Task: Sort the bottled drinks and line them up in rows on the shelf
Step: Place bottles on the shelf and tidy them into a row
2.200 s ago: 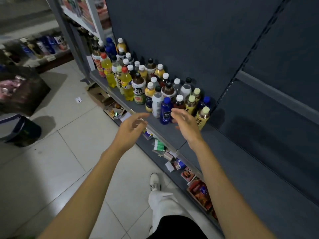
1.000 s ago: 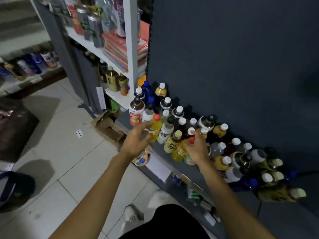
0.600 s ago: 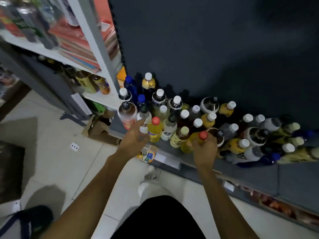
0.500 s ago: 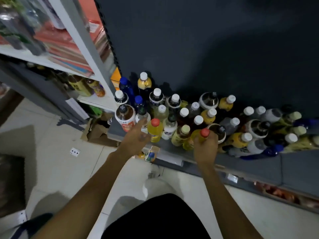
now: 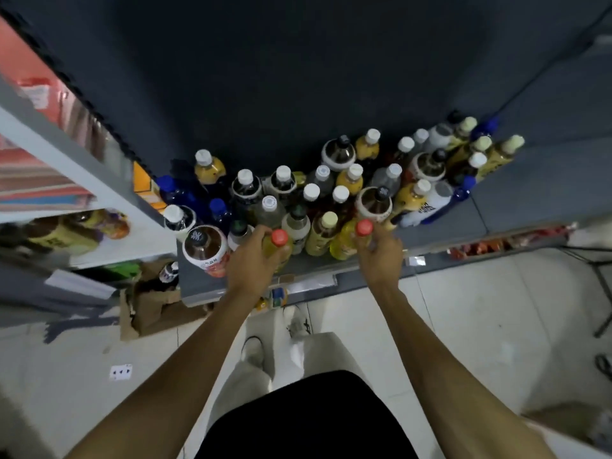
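Grey shelf (image 5: 440, 226) carries mixed bottles beyond my fingers. My left hand (image 5: 253, 260) grasps one yellow red-capped bottle (image 5: 279, 243), my right hand (image 5: 381, 255) grasps another yellow red-capped bottle (image 5: 347, 240). Left of my fingers, a torn cardboard box (image 5: 155, 309) holds one dark bottle (image 5: 169, 272).

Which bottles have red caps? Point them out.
Only two: the yellow bottle gripped by the left hand and the yellow bottle gripped by the right hand.

Your shelf (image 5: 440, 231) is a low grey ledge against a dark back panel, crowded with upright bottles (image 5: 337, 193) (caps white, blue, red, black) standing unsorted.
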A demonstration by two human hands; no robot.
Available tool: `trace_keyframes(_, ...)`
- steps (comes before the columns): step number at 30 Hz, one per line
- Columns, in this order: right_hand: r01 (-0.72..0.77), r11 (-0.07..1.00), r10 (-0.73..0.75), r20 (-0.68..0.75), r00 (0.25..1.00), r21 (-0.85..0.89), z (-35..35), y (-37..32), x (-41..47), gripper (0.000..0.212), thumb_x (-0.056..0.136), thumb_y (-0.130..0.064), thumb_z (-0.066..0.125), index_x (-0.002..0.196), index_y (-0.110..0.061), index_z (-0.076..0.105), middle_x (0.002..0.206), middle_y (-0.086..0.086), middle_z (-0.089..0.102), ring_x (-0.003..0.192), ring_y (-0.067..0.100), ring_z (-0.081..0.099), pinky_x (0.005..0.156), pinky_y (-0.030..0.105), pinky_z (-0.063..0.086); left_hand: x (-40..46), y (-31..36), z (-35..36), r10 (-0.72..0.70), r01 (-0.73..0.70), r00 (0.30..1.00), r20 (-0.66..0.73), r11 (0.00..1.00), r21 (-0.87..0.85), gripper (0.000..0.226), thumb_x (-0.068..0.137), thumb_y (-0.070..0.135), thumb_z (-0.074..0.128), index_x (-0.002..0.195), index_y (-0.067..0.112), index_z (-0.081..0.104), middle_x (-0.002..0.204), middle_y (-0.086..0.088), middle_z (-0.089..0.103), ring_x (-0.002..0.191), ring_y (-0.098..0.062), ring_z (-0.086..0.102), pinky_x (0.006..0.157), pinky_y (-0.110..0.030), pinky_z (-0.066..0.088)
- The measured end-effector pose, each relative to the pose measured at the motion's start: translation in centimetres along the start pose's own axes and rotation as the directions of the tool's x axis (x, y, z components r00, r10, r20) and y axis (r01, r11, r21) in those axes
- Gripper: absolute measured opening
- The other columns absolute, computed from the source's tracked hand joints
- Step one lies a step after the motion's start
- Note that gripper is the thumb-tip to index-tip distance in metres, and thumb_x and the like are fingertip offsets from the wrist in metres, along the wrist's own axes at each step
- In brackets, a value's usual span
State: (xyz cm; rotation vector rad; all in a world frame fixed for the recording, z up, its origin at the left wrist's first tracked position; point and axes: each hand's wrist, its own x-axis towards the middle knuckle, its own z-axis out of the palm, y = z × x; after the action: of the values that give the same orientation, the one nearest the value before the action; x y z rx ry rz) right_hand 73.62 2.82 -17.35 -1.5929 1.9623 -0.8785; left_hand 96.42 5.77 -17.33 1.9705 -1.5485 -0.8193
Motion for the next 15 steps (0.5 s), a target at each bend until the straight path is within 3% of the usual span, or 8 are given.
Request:
trace_keyframes(3,-0.005,1.000,0.005,-0.061,0.998,0.009,-0.3,-1.0,-2.2,0.025,0.090,-0.033,0.064,0.105,-0.013,0.066,0.086,0.005,0.067,0.078,0.025,0.060,0.065,0.036,0.048,-0.3,-0.8,-0.5,0.076,-0.075,0.997,0.019,0.996,-0.052,0.027,0.085,0.041,0.065,0.103,0.026,0.051,0.097,-0.002,0.066,0.089,-0.028,0.060,0.068,-0.039,0.047)
trace_keyframes(5,-0.011,0.998,0.017,-0.097,0.995,0.063,-0.7,-1.9,-3.6,0.026,0.093,-0.028,0.062,0.110,-0.009,0.062,0.094,0.006,0.067,0.083,0.019,0.056,0.066,0.031,0.040,-0.3,-1.0,-0.9,0.136,-0.134,0.990,0.027,0.989,-0.060,0.027,0.085,0.039,0.066,0.104,0.026,0.053,0.101,-0.005,0.062,0.094,-0.029,0.057,0.070,-0.041,0.047)
trace_keyframes(7,-0.062,0.989,0.081,-0.134,0.988,0.136,-1.4,-2.6,-5.1,0.027,0.094,-0.028,0.061,0.110,-0.007,0.057,0.090,0.004,0.063,0.079,0.018,0.055,0.064,0.031,0.039,-0.9,-0.2,-1.3,0.180,-0.174,0.982,0.051,0.979,-0.109,0.027,0.084,0.038,0.067,0.106,0.027,0.055,0.104,-0.007,0.054,0.095,-0.026,0.054,0.076,-0.039,0.047)
trace_keyframes(10,-0.190,0.946,0.245,-0.197,0.949,0.263,-3.3,-2.8,-6.7,0.033,0.088,-0.038,0.068,0.101,-0.008,0.060,0.084,0.005,0.065,0.077,0.021,0.061,0.068,0.038,0.050,-1.7,2.1,-1.7,0.278,-0.244,0.955,0.105,0.934,-0.260,0.025,0.084,0.034,0.070,0.104,0.026,0.057,0.111,-0.003,0.043,0.100,-0.018,0.050,0.088,-0.033,0.045)
trace_keyframes(13,-0.232,0.889,0.332,-0.209,0.920,0.394,-5.2,-3.1,-7.3,0.036,0.080,-0.042,0.075,0.096,-0.011,0.070,0.081,-0.003,0.071,0.074,0.006,0.067,0.068,0.026,0.053,-2.1,5.4,-1.5,0.423,-0.339,0.888,0.180,0.867,-0.364,0.026,0.083,0.041,0.064,0.102,0.025,0.056,0.104,0.004,0.057,0.098,-0.015,0.055,0.081,-0.032,0.047)
trace_keyframes(15,-0.170,0.834,0.320,-0.210,0.924,0.525,-6.5,-3.2,-7.4,0.029,0.079,-0.038,0.077,0.092,-0.012,0.073,0.082,-0.001,0.074,0.076,0.010,0.070,0.071,0.030,0.057,-2.6,7.8,-0.9,0.456,-0.334,0.861,0.225,0.841,-0.426,0.022,0.085,0.037,0.064,0.102,0.026,0.054,0.100,0.006,0.062,0.096,-0.012,0.059,0.077,-0.026,0.047)
